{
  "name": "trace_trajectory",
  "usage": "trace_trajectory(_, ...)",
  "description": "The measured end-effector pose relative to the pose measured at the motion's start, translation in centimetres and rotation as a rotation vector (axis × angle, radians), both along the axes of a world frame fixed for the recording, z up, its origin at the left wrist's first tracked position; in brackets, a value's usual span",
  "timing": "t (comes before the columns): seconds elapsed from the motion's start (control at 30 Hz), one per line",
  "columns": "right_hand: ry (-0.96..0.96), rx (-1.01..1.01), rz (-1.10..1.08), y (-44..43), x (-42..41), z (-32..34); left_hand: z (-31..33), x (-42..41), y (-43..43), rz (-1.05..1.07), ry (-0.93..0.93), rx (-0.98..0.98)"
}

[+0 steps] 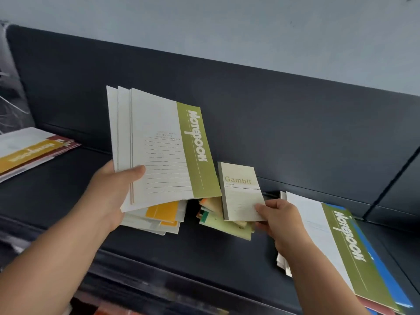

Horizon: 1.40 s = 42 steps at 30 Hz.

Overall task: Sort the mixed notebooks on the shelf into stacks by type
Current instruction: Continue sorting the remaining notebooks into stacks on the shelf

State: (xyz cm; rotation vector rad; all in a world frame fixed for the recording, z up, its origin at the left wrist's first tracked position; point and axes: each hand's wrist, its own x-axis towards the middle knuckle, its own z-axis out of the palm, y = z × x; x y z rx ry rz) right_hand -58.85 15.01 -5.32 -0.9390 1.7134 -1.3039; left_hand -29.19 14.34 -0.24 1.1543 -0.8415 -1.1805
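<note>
Three large green-banded notebooks (pixel 163 151) are held fanned and tilted above the shelf (pixel 204 253), gripped at their lower left corner by the left hand (pixel 113 189), thumb laid across the front cover. One small notepad (pixel 241 192) marked "Gambit" is pinched at its lower right corner by the right hand (pixel 281 219) and lifted over a loose heap of small pads (pixel 225 228). Just beside that heap, a pile with yellow covers (pixel 163 214) is seen under the raised notebooks. Two sorted stacks are laid well apart: a right stack (pixel 341 246) topped by a green-banded notebook over blue and red ones, and a left stack (pixel 29 151) topped by a yellow-banded one.
</note>
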Motion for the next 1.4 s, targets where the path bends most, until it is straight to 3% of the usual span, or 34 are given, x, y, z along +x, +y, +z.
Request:
trace_trajectory(0.23,0.501,0.099,0.016,0.5,1.3,1.2,0.9,2.2,1.0,-0.007,0.040,0.014)
trace_trajectory(0.33,0.633,-0.005,-0.029,1.5,2.2,2.2,0.9,1.6,1.5,-0.090,0.008,0.041)
trace_trajectory(0.4,0.455,-0.106,0.005,2.4,3.0,3.2,0.8,0.7,1.8,-0.161,-0.005,0.048)
trace_trajectory(0.5,-0.037,-0.070,0.127,4.0,4.0,4.0,0.5,-1.5,2.7,-0.285,-0.033,0.051)
trace_trajectory(0.57,-0.160,-0.060,0.107,5.2,3.5,3.9,0.3,-3.1,3.2,-0.354,-0.058,0.043)
trace_trajectory(0.97,-0.255,0.009,-0.179,12.5,-7.7,1.3,-1.0,-14.4,6.2,-0.469,-0.029,0.083)
trace_trajectory(1.4,-0.245,0.068,-0.167,16.2,-23.7,-0.2,-3.4,-29.9,8.4,-0.479,-0.084,0.221)
